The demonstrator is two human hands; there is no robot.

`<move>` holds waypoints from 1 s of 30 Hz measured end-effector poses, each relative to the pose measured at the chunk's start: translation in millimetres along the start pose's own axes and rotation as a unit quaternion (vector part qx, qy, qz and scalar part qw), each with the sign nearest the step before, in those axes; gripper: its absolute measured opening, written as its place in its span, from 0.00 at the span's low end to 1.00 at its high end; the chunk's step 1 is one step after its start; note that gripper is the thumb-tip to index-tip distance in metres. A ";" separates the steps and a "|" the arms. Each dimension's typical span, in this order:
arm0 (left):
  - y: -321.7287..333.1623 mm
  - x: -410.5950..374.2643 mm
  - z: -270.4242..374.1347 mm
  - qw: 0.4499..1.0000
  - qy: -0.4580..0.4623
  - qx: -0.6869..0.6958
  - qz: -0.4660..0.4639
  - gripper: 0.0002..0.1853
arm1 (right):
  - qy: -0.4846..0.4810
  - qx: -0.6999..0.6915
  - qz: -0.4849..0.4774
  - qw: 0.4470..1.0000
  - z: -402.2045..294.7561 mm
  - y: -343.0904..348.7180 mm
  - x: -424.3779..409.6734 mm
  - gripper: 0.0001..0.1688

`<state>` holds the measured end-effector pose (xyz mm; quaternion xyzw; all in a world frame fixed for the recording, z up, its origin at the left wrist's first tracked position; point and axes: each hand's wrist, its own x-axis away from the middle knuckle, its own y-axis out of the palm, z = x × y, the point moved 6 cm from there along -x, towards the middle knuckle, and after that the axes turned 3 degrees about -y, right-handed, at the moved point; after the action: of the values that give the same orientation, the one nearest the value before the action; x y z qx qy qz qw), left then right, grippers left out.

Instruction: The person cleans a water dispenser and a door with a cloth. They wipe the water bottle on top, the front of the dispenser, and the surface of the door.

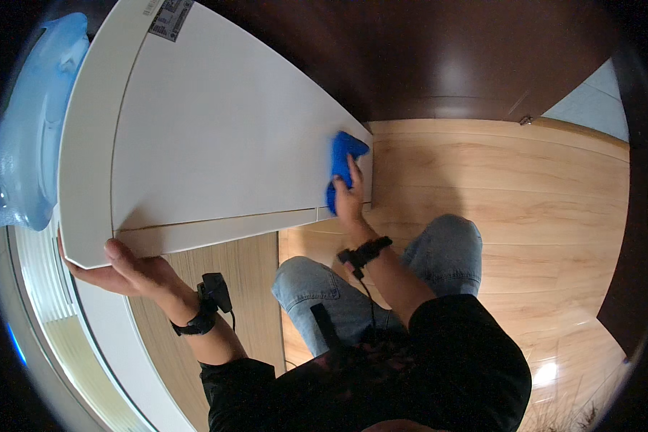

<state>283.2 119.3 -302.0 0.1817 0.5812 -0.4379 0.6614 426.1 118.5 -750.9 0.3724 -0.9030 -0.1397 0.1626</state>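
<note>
A tall white water dispenser cabinet (216, 124) stands before me, its smooth side panel facing me, with a blue translucent water bottle (38, 124) on its top at the far left. My left hand (135, 272) grips the cabinet's top corner, thumb on the side panel and fingers wrapped around the edge. Low on the panel, near its bottom edge, my right hand (349, 191) presses a crumpled blue cloth (343, 156) to the surface. The cloth is slightly blurred. A grey label with writing (171, 19) is stuck near the panel's upper edge.
A dark brown wooden door or panel (453, 65) rises behind the cabinet. Light wood flooring (524, 216) stretches to the right. At the lower left stands a wood-grain cabinet (232, 291) with a white top edge. My knees, in jeans, are close to the white panel.
</note>
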 end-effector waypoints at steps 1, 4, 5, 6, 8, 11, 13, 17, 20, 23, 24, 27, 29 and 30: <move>2.6 2.1 -1.2 1.000 -0.006 -0.003 0.006 0.47 | 0.043 0.031 0.024 0.998 48.1 -17.4 -15.4 0.37; 1.3 8.1 -10.8 0.999 -0.027 -0.021 0.027 0.49 | -0.022 0.294 0.103 0.950 136.9 -62.5 -36.0 0.28; -6.2 11.7 -13.9 0.998 -0.028 -0.039 0.030 0.48 | -0.005 0.319 0.098 0.943 156.3 -68.5 -38.7 0.30; -11.6 12.7 -14.8 0.998 -0.028 -0.053 0.032 0.47 | 0.025 0.332 0.090 0.938 182.4 -74.3 -41.1 0.31; -17.0 11.4 -17.1 0.997 -0.036 -0.056 0.041 0.45 | 0.103 0.332 0.049 0.936 246.4 -87.1 -47.4 0.35; -0.3 -2.7 -18.3 1.000 0.009 0.004 0.026 0.43 | 0.170 0.284 0.028 0.943 324.4 -114.9 -83.2 0.41; -4.2 0.1 -22.1 0.999 -0.010 0.017 0.036 0.42 | 0.185 0.244 0.004 0.952 328.0 -108.4 -88.8 0.41; -39.2 11.0 -45.7 0.998 -0.027 -0.043 0.042 0.41 | 0.120 0.142 -0.012 0.983 218.9 -71.6 -72.2 0.39; -34.8 13.1 -46.8 0.997 -0.046 -0.027 0.055 0.40 | 0.031 0.065 -0.030 0.997 51.3 -25.7 -100.0 0.39; -19.8 10.3 -41.1 0.995 -0.073 -0.006 0.062 0.39 | -0.125 0.072 -0.043 0.989 -71.6 19.7 -106.2 0.38; -16.6 11.2 -38.8 0.994 -0.082 -0.004 0.067 0.39 | -0.196 0.088 -0.011 0.977 -72.4 24.3 -112.7 0.38; -55.1 2.5 -61.4 0.999 0.027 0.018 0.016 0.34 | -0.078 0.059 -0.008 0.995 -41.0 7.1 -128.5 0.36; -56.8 11.2 -59.3 0.999 0.046 -0.016 0.016 0.34 | -0.054 0.122 0.023 0.991 17.1 -19.0 -147.1 0.35; -57.4 12.3 -53.6 0.997 0.063 -0.036 0.016 0.34 | -0.059 0.176 0.029 0.982 51.7 -32.0 -160.4 0.35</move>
<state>204.4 123.4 -311.8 0.1941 0.6343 -0.3936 0.6365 533.0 218.6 -840.2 0.3596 -0.9320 0.0044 0.0450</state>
